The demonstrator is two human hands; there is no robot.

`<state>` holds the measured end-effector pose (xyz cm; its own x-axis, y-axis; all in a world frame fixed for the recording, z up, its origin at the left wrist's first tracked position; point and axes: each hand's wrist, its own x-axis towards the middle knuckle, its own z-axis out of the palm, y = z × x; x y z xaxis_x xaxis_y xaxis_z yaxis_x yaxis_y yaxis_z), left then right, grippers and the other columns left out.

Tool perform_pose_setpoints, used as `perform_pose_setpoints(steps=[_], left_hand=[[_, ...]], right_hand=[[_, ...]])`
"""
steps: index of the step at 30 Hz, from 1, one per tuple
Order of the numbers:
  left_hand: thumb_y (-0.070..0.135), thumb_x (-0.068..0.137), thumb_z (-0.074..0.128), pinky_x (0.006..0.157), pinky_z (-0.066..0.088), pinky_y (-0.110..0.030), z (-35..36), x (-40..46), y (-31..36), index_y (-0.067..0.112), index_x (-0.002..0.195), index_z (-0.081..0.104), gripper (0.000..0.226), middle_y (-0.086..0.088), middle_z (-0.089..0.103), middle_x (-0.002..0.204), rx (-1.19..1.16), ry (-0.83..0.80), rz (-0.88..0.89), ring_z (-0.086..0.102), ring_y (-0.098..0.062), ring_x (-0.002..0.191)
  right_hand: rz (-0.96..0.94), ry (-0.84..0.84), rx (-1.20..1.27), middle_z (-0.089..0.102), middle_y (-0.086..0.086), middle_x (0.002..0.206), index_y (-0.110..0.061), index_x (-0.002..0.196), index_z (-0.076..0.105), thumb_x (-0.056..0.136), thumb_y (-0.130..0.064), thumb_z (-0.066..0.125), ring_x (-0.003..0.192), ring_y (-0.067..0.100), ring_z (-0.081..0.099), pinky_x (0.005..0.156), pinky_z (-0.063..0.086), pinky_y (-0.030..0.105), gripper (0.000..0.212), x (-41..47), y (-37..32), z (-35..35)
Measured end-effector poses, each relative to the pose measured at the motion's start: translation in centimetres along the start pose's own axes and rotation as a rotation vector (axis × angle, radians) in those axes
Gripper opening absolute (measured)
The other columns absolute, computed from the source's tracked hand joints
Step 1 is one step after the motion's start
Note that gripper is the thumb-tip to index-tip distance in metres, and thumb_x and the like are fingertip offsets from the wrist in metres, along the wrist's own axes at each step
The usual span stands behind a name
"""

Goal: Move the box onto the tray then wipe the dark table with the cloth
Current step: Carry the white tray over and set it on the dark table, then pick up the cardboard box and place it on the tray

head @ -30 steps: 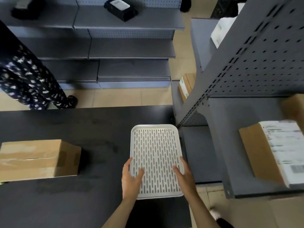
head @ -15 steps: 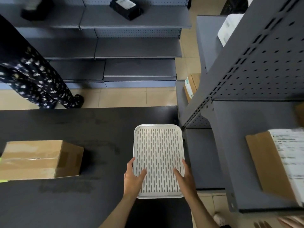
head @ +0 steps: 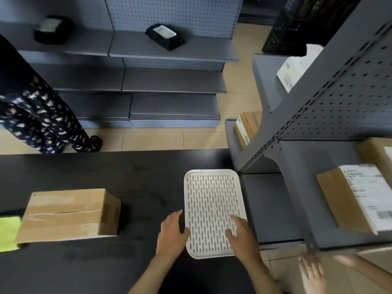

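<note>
A white slotted tray (head: 212, 198) lies flat on the dark table (head: 127, 177), near its right end. My right hand (head: 242, 235) grips the tray's near right edge, thumb on top. My left hand (head: 172, 234) sits just left of the tray with fingers spread, only the thumb tip at the rim. A taped cardboard box (head: 67, 215) stands on the table well to the left of the tray. A yellow-green cloth (head: 8, 233) pokes out at the box's left side, cut off by the frame edge.
Grey metal shelving (head: 318, 128) stands tight against the table's right end and holds labelled cardboard parcels (head: 352, 198). Another person's hands (head: 314, 270) are at lower right. A person's legs (head: 42, 124) stand beyond the table's far left. Further shelves hold black packets (head: 164, 37).
My left hand has let go of the tray and slid left onto the table. The view has shifted, bringing the cloth and another person's hands into sight.
</note>
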<state>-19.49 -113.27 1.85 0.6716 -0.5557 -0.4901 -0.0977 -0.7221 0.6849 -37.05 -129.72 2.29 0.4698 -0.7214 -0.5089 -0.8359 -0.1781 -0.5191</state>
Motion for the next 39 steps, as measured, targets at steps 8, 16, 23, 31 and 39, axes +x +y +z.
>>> perform_pose_setpoints(steps=[8, 16, 23, 31, 39], left_hand=[[0.039, 0.100, 0.051, 0.120, 0.033, -0.040, -6.0, -2.6, -3.1, 0.027, 0.158, 0.029, 0.062, 0.004, 0.031, 0.164, 0.426, -0.039, 0.215, 0.026, -0.016, 0.151], [0.039, 0.102, 0.048, 0.118, 0.037, -0.040, -10.3, -7.3, -5.9, 0.028, 0.158, 0.026, 0.061, 0.003, 0.035, 0.161, 0.573, 0.060, 0.237, 0.031, -0.018, 0.148], [0.039, 0.101, 0.045, 0.117, 0.036, -0.040, -14.5, -13.8, -11.0, 0.032, 0.157, 0.026, 0.059, 0.006, 0.033, 0.162, 0.611, 0.097, 0.142, 0.031, -0.018, 0.148], [0.042, 0.101, 0.045, 0.114, 0.039, -0.042, -21.2, -17.4, -15.6, 0.030, 0.155, 0.027, 0.058, 0.005, 0.034, 0.160, 0.674, 0.208, 0.031, 0.033, -0.019, 0.147], [0.037, 0.096, 0.050, 0.104, 0.045, -0.041, -28.7, -13.5, -17.4, 0.038, 0.152, 0.034, 0.058, 0.003, 0.041, 0.153, 0.638, 0.279, -0.010, 0.038, -0.021, 0.139]], right_hand=[[-0.094, -0.060, -0.078, 0.066, -0.016, 0.113, -0.038, 0.123, 0.062, 0.101, -0.039, 0.055, 0.104, 0.006, 0.063, 0.093, 0.055, 0.033, 0.024, -4.4, -5.4, 2.2], [-0.300, -0.078, -0.241, 0.068, -0.016, 0.112, -0.038, 0.125, 0.062, 0.100, -0.040, 0.054, 0.097, 0.004, 0.063, 0.086, 0.053, 0.024, 0.026, -9.1, -9.8, 5.3], [-0.565, -0.116, -0.331, 0.069, -0.013, 0.112, -0.034, 0.128, 0.061, 0.101, -0.036, 0.056, 0.099, 0.005, 0.066, 0.088, 0.057, 0.028, 0.028, -12.7, -14.1, 9.9], [-0.719, -0.123, -0.397, 0.068, -0.011, 0.121, -0.030, 0.131, 0.060, 0.103, -0.036, 0.051, 0.107, 0.009, 0.067, 0.090, 0.055, 0.030, 0.030, -15.7, -19.2, 13.6], [-0.676, -0.075, -0.448, 0.068, -0.010, 0.125, -0.033, 0.142, 0.051, 0.104, -0.039, 0.049, 0.109, 0.013, 0.068, 0.090, 0.057, 0.033, 0.039, -14.3, -25.1, 16.3]])
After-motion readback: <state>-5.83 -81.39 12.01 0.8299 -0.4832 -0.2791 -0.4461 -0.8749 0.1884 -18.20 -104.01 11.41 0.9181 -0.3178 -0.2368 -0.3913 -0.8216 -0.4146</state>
